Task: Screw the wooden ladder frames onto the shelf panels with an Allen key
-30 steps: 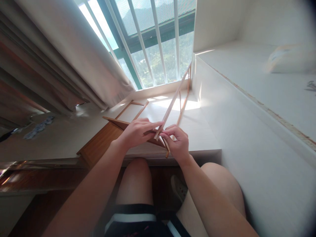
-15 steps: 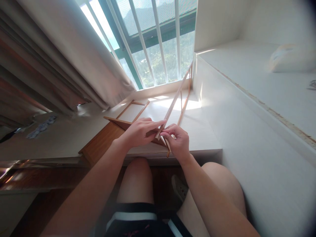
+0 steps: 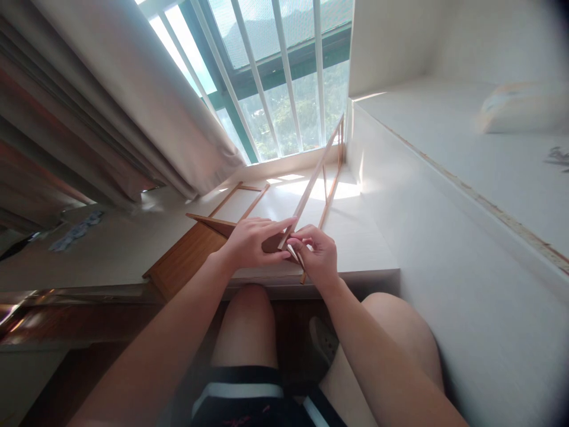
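Note:
A thin wooden frame (image 3: 320, 168) of long slats runs from my hands up toward the window corner, leaning beside the white wall. My left hand (image 3: 251, 242) lies over a brown wooden panel (image 3: 213, 225), its fingers stretched toward the frame's near end. My right hand (image 3: 316, 256) is closed in a pinch on that near end of the wooden frame. Both hands meet at the front edge of the white sill (image 3: 355, 237). What the fingertips press between them is too small to make out.
A second slat frame (image 3: 240, 196) lies flat on the sill further back. A wooden board (image 3: 178, 261) slopes down at the left. A curtain (image 3: 133, 101) hangs left of the barred window (image 3: 284, 71). A white wall (image 3: 444, 249) rises on the right. My bare knees are below.
Both hands have stayed at the frame's near end with only small finger shifts. The view has tilted slightly.

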A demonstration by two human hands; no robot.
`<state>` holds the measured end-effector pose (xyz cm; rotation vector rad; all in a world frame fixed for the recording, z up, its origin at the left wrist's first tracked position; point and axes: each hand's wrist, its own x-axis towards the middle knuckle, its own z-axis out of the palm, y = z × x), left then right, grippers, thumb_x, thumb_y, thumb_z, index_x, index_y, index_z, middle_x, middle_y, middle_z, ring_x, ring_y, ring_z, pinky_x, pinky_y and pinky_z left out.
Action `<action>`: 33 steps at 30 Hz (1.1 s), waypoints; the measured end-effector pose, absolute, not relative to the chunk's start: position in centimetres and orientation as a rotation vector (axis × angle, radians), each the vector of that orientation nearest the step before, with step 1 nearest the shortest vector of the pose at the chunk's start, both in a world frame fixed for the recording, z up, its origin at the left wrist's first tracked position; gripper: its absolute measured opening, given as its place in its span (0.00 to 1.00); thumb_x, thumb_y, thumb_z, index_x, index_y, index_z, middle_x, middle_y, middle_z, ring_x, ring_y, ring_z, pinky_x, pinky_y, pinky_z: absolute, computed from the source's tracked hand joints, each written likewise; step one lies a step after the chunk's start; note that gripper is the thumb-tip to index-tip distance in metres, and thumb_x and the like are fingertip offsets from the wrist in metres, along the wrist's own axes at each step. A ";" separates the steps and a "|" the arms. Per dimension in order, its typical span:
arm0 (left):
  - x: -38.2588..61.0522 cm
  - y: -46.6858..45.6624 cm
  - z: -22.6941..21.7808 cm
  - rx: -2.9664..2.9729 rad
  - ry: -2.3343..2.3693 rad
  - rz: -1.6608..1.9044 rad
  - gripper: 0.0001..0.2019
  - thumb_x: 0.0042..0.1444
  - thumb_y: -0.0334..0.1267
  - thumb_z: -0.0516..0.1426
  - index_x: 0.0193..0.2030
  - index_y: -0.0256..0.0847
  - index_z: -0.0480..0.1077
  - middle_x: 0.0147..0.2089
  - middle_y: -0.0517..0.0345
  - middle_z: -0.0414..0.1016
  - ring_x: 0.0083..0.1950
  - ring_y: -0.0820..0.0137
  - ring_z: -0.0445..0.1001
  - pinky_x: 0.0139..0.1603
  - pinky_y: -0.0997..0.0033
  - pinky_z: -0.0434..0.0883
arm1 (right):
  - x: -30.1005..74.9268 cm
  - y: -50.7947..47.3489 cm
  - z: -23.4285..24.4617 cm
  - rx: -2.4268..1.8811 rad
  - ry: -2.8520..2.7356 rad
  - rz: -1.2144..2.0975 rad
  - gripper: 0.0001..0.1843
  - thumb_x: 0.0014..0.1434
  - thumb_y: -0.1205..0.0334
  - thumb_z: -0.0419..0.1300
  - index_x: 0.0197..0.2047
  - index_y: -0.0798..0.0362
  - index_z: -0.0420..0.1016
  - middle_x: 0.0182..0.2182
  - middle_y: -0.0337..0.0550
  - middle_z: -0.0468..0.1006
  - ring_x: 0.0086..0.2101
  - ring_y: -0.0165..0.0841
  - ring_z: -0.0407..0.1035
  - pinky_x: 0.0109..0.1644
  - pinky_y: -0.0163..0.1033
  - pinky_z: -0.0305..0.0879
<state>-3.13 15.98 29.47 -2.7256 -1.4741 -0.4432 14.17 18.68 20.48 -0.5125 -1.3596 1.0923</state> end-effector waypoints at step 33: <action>-2.9 16.5 30.0 -2.732 -1.596 -0.382 0.36 0.52 0.58 0.61 0.65 0.45 0.64 0.40 0.54 0.78 0.42 0.64 0.74 0.45 0.67 0.67 | 14.9 19.2 20.8 -0.589 -1.590 0.840 0.13 0.66 0.56 0.55 0.30 0.52 0.69 0.27 0.39 0.71 0.30 0.32 0.66 0.36 0.38 0.65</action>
